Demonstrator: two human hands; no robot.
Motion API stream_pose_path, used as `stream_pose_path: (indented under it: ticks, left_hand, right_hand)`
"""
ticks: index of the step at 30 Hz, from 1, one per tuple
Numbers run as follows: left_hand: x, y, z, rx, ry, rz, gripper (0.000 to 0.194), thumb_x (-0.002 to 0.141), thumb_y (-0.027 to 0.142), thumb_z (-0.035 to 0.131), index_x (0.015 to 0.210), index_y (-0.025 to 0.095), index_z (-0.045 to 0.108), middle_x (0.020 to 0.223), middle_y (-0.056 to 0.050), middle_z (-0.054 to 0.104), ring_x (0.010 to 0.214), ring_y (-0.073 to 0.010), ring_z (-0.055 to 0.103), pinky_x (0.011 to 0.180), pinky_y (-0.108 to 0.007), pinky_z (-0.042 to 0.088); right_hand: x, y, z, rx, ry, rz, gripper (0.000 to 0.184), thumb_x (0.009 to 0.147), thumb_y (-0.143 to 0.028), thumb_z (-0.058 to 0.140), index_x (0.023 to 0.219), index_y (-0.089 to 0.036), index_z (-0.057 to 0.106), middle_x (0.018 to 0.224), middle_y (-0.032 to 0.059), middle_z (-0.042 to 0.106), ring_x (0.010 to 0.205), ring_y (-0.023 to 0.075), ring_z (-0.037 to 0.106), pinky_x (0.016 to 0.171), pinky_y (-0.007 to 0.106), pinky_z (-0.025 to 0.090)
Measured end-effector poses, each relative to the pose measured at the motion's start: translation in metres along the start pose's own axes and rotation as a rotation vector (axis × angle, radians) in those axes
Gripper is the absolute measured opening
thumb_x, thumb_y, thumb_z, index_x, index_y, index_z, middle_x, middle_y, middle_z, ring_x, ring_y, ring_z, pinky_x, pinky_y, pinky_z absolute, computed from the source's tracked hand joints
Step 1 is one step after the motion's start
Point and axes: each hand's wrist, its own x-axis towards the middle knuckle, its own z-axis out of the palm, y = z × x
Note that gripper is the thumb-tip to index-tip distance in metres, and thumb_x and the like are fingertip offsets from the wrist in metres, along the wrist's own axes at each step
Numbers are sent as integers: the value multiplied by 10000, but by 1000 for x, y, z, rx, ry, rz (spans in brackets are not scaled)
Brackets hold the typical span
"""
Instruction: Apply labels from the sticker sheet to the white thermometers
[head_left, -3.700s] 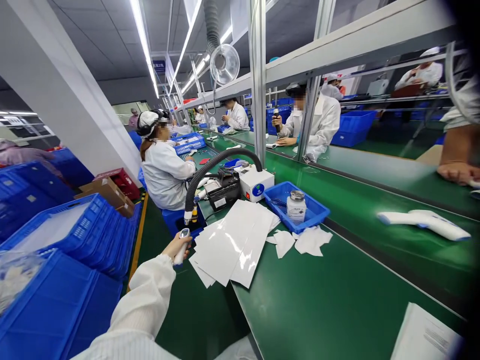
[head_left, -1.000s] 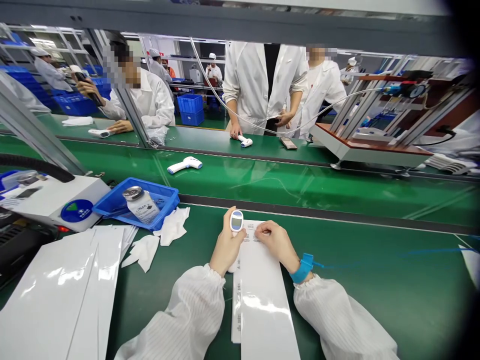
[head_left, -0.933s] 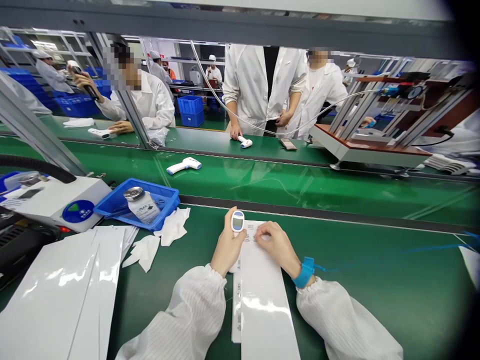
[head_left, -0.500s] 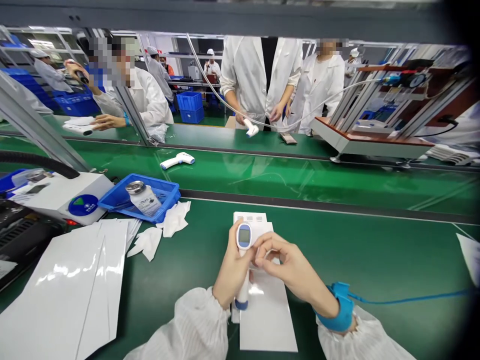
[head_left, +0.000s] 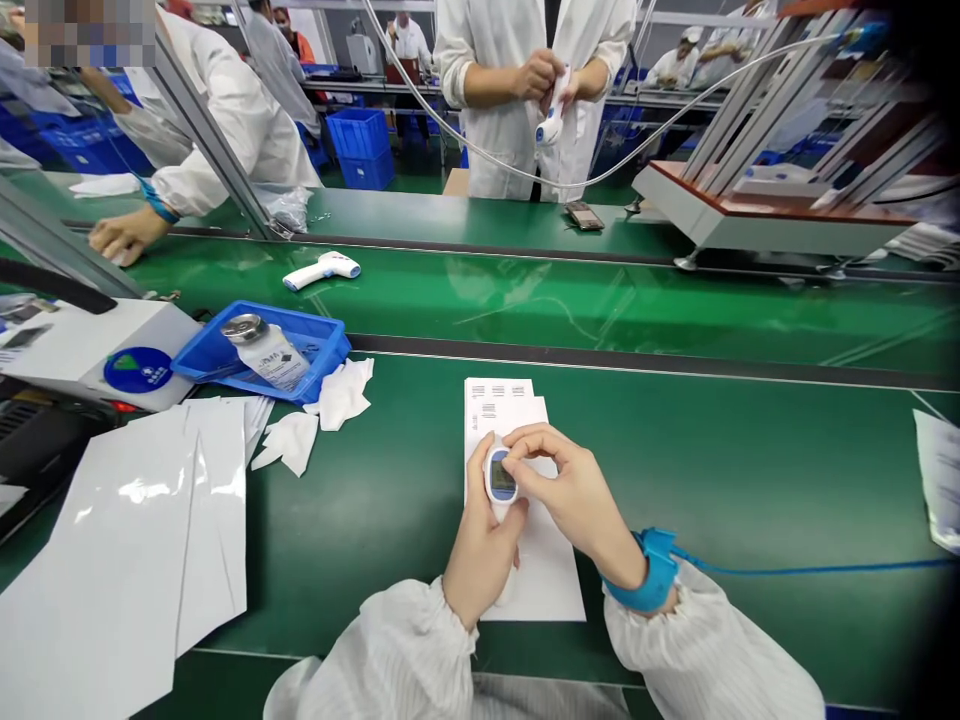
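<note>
- Thermometer (head_left: 501,478) is sitting in my hands just above the middle of a printed white sheet (head_left: 536,590), its small display facing up at me and its handle running down out of sight behind my left hand (head_left: 480,565).
- My left hand is closing around the handle, with the fingers (head_left: 472,475) curling up along the side of the head.
- My right hand (head_left: 574,500) is reaching across, nearly closed, and its fingers (head_left: 541,445) are pinching the head's upper edge. I cannot tell whether they are pressing a button.
- I am judging it light and stiff, with a smooth plastic shell that could slip, so I am trusting the handle for grip and keeping my fingers off the display, which looks like the delicate part.
- Blue wrist strap (head_left: 656,570) is hugging my right wrist, with its blue cord (head_left: 795,570) trailing off to the right across the green conveyor belt (head_left: 750,460).
- Glossy white sheets (head_left: 127,530) are lying to my left, near crumpled white wipes (head_left: 341,393) and a blue tray (head_left: 322,365) holding a metal-capped bottle (head_left: 266,350).
- Second white thermometer (head_left: 319,268) is lying on the green belt beyond the tray, while a co-worker across the line (head_left: 510,90) is holding another (head_left: 551,120) in both hands.
</note>
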Motion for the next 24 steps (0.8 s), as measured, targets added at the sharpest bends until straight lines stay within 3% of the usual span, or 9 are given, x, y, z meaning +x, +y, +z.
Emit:
stream_pose_path:
  ticks: [5, 16, 24]
  left_hand:
    - [-1, 1, -2, 51, -16, -26, 688, 887, 215, 508, 1476, 373, 190, 1448, -105, 439, 441, -6, 451, 402, -203, 441]
    - [-1, 1, -3, 57, -32, -6, 703, 874, 207, 510, 1474, 385, 191, 1519, -95, 345, 484, -18, 473, 402, -208, 449]
    - [-2, 6, -4, 37, -42, -47, 780, 804, 142, 508, 1478, 377, 193, 1478, -72, 385, 487, -31, 456, 450, -238, 466]
  right_hand:
    - [1, -1, 0, -23, 14, -14, 67, 772, -208, 646, 707, -225, 643, 920, 25, 678, 918, 197, 632, 859, 343, 475]
    - [1, 0, 1, -32, 30, -25, 61, 776, -202, 647, 720, -225, 642, 897, 22, 682, 889, 197, 631, 833, 348, 476]
    - [2, 0, 1, -40, 35, -33, 65, 774, -203, 640, 712, -223, 640, 885, 20, 683, 880, 194, 629, 820, 346, 473]
